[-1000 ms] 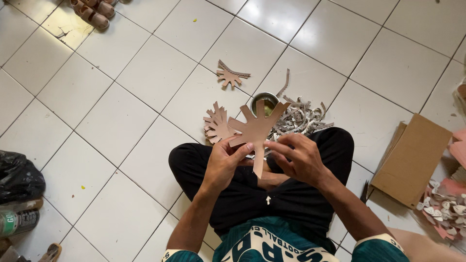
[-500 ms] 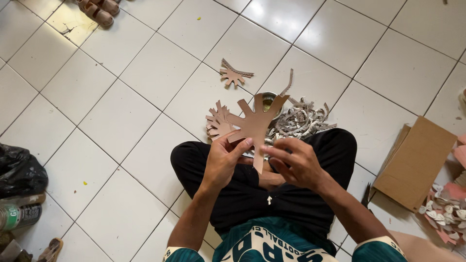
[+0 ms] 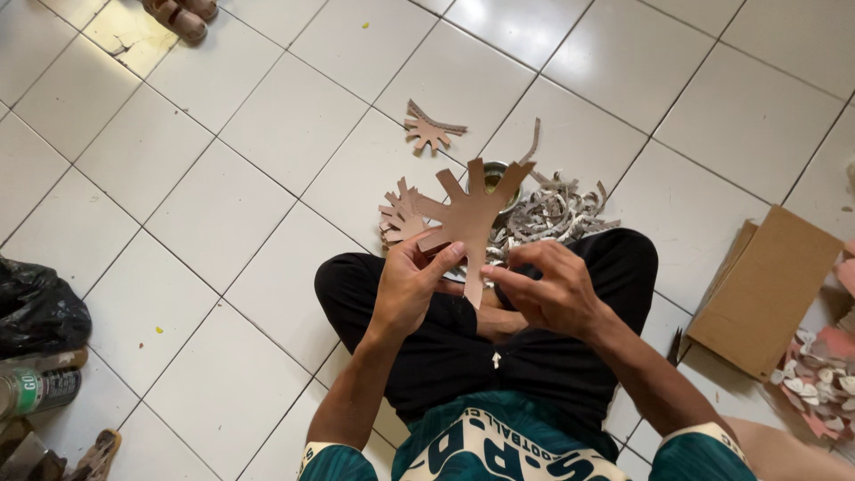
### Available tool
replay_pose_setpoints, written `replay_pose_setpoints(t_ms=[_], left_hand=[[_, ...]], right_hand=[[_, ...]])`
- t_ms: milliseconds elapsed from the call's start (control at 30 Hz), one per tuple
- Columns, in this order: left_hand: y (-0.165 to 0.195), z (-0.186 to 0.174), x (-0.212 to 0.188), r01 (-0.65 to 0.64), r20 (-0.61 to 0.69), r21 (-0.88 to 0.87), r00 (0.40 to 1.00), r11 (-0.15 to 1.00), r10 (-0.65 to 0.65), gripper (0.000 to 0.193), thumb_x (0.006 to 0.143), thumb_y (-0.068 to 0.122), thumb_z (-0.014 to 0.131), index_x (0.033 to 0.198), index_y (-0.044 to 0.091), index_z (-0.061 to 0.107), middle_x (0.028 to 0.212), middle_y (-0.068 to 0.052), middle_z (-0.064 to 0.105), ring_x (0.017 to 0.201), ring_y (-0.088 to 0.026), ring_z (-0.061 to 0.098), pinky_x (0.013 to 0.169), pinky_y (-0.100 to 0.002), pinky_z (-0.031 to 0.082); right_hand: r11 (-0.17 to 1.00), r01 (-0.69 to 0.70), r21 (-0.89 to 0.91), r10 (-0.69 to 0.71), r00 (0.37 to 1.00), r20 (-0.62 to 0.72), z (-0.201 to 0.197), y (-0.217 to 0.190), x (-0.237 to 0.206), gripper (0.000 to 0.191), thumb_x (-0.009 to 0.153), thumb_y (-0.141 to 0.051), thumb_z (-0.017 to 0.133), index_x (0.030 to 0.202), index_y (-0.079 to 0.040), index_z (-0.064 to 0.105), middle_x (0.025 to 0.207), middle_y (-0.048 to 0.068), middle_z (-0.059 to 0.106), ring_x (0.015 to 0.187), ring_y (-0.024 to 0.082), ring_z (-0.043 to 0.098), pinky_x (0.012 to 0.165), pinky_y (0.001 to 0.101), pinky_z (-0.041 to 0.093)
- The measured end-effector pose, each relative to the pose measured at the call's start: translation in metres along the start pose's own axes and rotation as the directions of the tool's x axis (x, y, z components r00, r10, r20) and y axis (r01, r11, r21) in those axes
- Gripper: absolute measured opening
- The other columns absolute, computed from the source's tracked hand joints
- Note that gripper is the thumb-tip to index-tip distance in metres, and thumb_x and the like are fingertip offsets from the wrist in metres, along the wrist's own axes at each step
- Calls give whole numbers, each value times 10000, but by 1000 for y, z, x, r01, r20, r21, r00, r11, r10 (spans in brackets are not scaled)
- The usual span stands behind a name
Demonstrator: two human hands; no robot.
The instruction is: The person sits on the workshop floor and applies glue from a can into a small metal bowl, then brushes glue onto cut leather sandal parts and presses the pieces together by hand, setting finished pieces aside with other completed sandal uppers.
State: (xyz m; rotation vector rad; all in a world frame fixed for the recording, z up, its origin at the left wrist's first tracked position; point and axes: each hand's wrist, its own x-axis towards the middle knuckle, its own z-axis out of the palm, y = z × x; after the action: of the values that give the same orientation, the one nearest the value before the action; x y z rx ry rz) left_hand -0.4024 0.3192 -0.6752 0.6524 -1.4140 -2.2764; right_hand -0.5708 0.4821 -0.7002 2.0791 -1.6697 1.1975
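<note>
Dressed pretty simply here: plain black trousers (image 3: 463, 347) with a small white mark near the middle, and a dark green jersey (image 3: 499, 445) with big white block lettering across the front. Short sleeves with a white band at the cuffs (image 3: 704, 434). Both forearms bare, with no watch or rings showing.

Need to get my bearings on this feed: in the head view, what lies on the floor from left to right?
Black plastic bag → stack of brown branched leather cutouts → the branched brown cutout held up by the left hand → heap of grey trimmed strips → flat brown cardboard box → pile of pink and white scraps.
</note>
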Motion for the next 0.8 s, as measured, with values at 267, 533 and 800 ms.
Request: replay_pose_setpoints(t_ms=[267, 533, 800], left_hand=[[8, 1, 1, -56, -19, 38, 998, 998, 57, 363, 981, 168, 689, 1243, -81, 659, 1078, -123, 740, 985, -168, 729, 624, -294, 667], [11, 6, -2, -68, -45, 33, 997, 997, 70, 369, 985, 161, 684, 1270, -73, 655, 1067, -140, 742, 905, -172, 724, 583, -281, 652], [8, 1, 4, -121, -56, -47, 991, 992, 118, 339, 989, 148, 688, 1232, -84, 641, 1078, -127, 736, 961, -161, 731, 589, -292, 661]], right_hand=[[1000, -21, -1, 21, 1000, -19, 2, -5, 1, 456, 942, -102, 670, 1380, -214, 619, 1062, 60, 608, 903, 199, 651, 765, 375, 580], [996, -84, -11, 84, 996, 43, 4, -2, 10, 503, 949, -122, 708, 1423, -248, 597, 1115, 55, 608, 854, 172, 633, 711, 345, 563], [996, -91, 20, 90, 995, 48, 3, -16, 4, 441, 953, -164, 689, 1382, -244, 623, 1134, 85, 616, 882, 206, 656, 739, 379, 564]])
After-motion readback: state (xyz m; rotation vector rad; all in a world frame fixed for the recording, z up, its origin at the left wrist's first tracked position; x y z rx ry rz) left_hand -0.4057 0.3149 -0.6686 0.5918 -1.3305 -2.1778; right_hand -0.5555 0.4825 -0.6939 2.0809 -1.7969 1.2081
